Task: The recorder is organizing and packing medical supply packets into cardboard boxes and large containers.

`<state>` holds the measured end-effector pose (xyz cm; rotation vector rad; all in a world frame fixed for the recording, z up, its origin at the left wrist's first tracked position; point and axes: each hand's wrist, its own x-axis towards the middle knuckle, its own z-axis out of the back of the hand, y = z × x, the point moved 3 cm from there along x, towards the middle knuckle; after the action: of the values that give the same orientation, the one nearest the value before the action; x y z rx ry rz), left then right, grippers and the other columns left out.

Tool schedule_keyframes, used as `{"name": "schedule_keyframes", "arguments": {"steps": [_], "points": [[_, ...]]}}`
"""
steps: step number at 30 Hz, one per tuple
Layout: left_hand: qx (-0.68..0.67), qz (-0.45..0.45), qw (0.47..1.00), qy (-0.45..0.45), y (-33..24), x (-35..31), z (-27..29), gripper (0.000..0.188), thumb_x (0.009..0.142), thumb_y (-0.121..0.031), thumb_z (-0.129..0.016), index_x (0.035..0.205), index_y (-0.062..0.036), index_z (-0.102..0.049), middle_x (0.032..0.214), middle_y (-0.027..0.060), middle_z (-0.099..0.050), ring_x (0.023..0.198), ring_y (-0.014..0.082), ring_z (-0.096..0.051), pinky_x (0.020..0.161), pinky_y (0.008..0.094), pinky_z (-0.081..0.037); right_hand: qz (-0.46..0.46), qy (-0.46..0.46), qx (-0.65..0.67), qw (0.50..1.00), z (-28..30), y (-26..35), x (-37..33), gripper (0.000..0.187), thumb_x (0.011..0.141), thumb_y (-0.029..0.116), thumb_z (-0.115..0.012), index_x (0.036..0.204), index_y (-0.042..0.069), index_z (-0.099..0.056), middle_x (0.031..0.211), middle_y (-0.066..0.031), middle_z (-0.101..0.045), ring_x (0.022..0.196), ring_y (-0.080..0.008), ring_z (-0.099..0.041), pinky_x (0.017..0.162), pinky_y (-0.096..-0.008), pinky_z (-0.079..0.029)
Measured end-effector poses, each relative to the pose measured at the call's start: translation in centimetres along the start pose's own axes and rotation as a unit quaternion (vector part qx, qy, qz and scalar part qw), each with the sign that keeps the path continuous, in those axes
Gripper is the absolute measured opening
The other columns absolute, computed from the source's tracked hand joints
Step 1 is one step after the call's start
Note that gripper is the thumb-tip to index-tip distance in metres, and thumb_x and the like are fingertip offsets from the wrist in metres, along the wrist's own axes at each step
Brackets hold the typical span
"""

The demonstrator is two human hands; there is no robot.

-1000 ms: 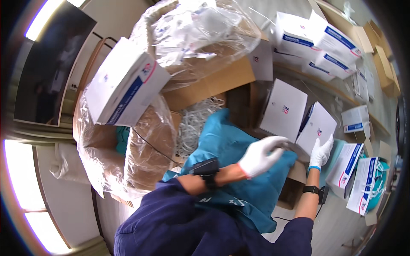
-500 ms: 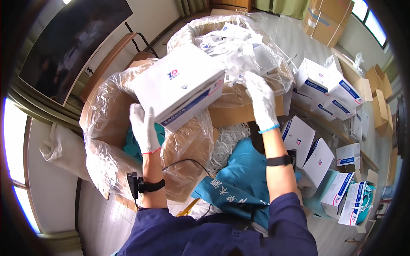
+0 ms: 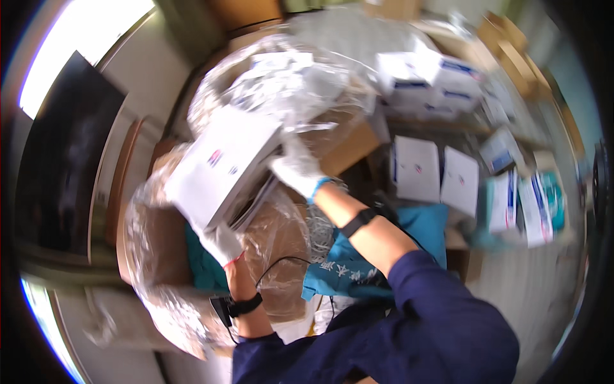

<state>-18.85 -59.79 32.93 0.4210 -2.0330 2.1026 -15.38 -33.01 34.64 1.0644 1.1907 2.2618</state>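
A white cardboard box (image 3: pixel 220 160) with blue print is held tilted above a plastic-lined carton (image 3: pixel 150 246). My gloved left hand (image 3: pixel 220 245) grips its near lower corner. At the box's right end, my gloved right hand (image 3: pixel 295 168) has hold of the edge, its fingertips partly hidden by the box and blurred. Along the side facing me the box gapes, with a dark gap and pale layered edges showing. Teal items (image 3: pixel 201 259) lie inside the lined carton below.
Behind stands another lined carton (image 3: pixel 358 144) heaped with white plastic packets (image 3: pixel 275 80). White boxes (image 3: pixel 416 166) stand on the right, near open boxes with teal contents (image 3: pixel 551 195). A teal cloth (image 3: pixel 358 262) and white strips (image 3: pixel 320 227) lie before me. A large dark screen (image 3: pixel 61 166) is on the left.
My right hand has come left from beside the packets onto the box's right end. The box's near side now gapes wider. The whole view has turned to the right.
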Motion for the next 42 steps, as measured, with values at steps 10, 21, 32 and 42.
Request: {"name": "schedule_keyframes", "arguments": {"steps": [10,21,32,42], "points": [[0.179,-0.104,0.975,0.076,-3.2,-1.8,-4.2,0.042,0.096,-0.016,-0.056,0.132,0.0064,-0.055,0.122,0.0167,-0.064,0.109,0.0273,-0.061,0.096,0.0372,-0.050,-0.321,0.067,0.324,0.888,6.7,-4.0,-8.2,0.059,0.079,-0.006,-0.043,0.137,0.001,-0.045,0.114,-0.0263,-0.061,0.099,-0.0406,-0.066,0.073,-0.0475,-0.059],[-0.057,-0.022,0.941,0.332,-6.1,-17.8,-23.3,0.051,0.100,-0.030,-0.059,0.134,0.0075,-0.050,0.127,0.0180,-0.061,0.112,0.0250,-0.059,0.097,0.0377,-0.047,-0.340,-0.138,0.097,0.925,32.2,-12.4,-15.5,0.067,0.077,0.004,-0.050,0.143,0.006,-0.043,0.115,-0.0269,-0.063,0.118,-0.0415,-0.059,0.101,-0.0432,-0.046],[0.122,-0.232,0.863,0.432,-2.7,-21.0,-42.4,0.082,0.074,-0.018,-0.085,0.142,0.0032,-0.046,0.155,0.0283,-0.031,0.142,0.0419,-0.036,0.115,0.0444,-0.034,-0.599,-0.196,0.166,0.758,38.6,-18.6,-18.1,0.079,0.079,0.004,-0.059,0.152,0.008,-0.031,0.125,-0.0257,-0.063,0.114,-0.0382,-0.064,0.090,-0.0395,-0.054],[-0.158,-0.062,0.851,0.498,-0.8,-15.4,-52.1,0.055,0.091,-0.035,-0.074,0.124,0.0062,-0.056,0.103,0.0082,-0.063,0.086,0.0144,-0.057,0.077,0.0267,-0.048,-0.509,-0.052,-0.157,0.845,44.0,-19.7,-17.7,0.082,0.084,0.047,-0.070,0.147,0.003,-0.041,0.133,-0.0263,-0.059,0.123,-0.0348,-0.059,0.105,-0.0405,-0.045]]}}
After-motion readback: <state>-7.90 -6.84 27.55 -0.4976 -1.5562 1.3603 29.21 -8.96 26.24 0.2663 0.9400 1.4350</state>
